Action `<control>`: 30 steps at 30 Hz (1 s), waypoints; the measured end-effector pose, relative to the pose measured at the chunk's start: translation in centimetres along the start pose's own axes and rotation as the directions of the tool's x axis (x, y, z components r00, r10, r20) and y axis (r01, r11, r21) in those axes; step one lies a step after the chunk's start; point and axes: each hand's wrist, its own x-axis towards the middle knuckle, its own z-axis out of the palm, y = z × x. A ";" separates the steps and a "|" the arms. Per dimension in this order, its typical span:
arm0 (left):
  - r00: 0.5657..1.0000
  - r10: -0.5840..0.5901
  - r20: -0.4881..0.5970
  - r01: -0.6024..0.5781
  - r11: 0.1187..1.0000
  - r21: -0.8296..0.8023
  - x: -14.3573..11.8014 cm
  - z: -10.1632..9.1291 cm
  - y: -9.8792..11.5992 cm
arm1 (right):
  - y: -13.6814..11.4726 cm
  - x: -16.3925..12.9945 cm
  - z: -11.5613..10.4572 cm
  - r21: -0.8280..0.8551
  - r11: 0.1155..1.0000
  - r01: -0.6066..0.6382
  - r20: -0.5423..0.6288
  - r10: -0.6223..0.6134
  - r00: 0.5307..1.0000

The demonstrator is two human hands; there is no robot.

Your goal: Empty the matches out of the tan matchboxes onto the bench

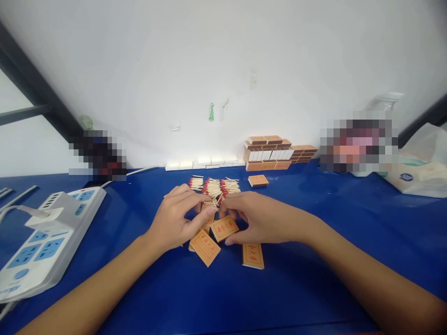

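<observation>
Left hand (174, 218) and right hand (256, 218) pinch matches (213, 203) between them; matchboxes (213, 237) lie just beneath.

The left hand (174, 218) covers part of the matchboxes (213, 237) beneath it, and whether its fingertips pinch a match is too small to tell. The print on the boxes is unreadable. 2 patches by the wall are blurred out. The power strip (45, 237) runs off the left edge, the plastic bag (419, 167) off the right.

We note a white wall (223, 70) at the far side, blue table (314, 288) near, dark frame bars (38, 100) left, even light.
</observation>
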 end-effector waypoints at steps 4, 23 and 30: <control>0.999 0.021 0.033 -0.019 0.999 -0.038 0.0 -0.2 0.2 | 0.4 0.3 0.1 -0.008 1.000 0.018 -0.171 -0.019 0.985; 0.991 -0.131 0.018 0.130 0.991 0.012 -0.1 0.4 -1.3 | 1.8 1.3 2.8 -0.213 0.976 -0.040 -0.516 -0.078 0.853; 0.988 -0.149 -0.050 0.151 0.988 0.041 0.0 0.1 -1.3 | 1.2 2.0 2.8 0.462 0.886 -0.041 -0.588 0.341 0.733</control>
